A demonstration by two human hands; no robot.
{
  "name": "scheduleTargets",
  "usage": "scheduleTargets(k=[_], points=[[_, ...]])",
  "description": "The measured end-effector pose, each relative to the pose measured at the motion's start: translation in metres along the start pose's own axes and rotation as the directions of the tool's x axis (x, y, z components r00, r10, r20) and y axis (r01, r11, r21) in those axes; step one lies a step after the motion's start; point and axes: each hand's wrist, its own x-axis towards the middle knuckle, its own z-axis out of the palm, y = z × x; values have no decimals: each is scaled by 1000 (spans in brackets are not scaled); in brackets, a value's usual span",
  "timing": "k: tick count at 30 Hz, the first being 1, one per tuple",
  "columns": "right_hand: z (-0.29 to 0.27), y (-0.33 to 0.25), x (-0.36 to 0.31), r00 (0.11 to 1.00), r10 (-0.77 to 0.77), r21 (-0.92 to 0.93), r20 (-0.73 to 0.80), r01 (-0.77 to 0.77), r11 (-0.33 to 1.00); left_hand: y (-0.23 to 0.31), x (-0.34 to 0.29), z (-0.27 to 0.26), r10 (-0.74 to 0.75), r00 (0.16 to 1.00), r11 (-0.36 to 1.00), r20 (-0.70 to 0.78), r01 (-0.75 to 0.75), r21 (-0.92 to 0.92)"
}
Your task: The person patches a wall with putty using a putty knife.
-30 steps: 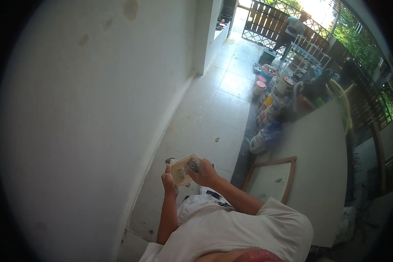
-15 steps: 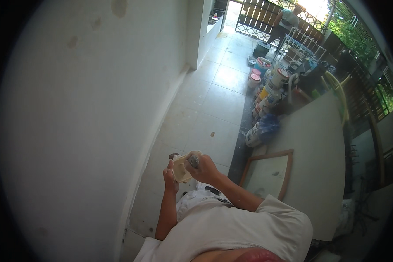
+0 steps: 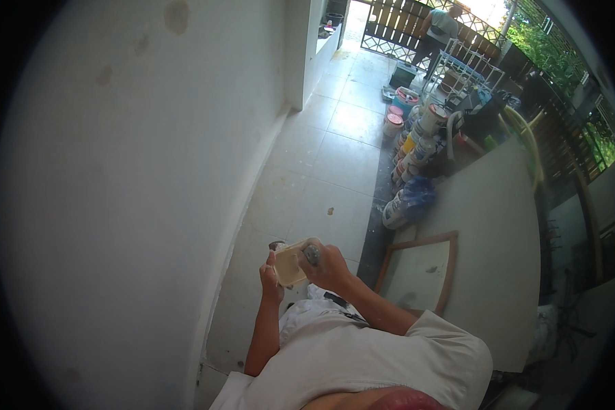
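Observation:
A shallow cream plastic container is gripped at its left side by my left hand, in front of my body. My right hand is closed round a tool with a rounded grey, smeared handle end. Its working end lies at the container, mostly hidden by that hand, so I cannot tell its kind. Pale paste seems to coat the container and my left fingers. Just beyond the container's left corner a small dark thing shows, too little of it to name.
A pale wall with tan patches rises at my left. Along the right stand paint buckets, a blue plastic bag, a wood-framed panel and a large leaning board. Far off, a person stands by a gate.
The container has turned slightly and moved a little to the right with both hands. The tool's handle has shifted slightly right. My view has swung slightly.

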Motion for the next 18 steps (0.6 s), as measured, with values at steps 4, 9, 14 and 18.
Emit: scheduleTargets(k=[4,9,14,18], points=[[-4,0,4,998,69,4,3,-69,998,-7,10,0,7,1000,1000,25,-7,-4],[-9,12,1,998,54,-1,-25,-54,999,-7,7,11,9,1000,996,-8,-9,-84],[-17,21,-1,999,9,-41,-45,-11,999,-7,10,15,30,999,997,15,-29,-78],[-23,22,-4,997,-10,-14,-72,9,1000,-1,6,25,21,999,994,-38,-25,-109]])
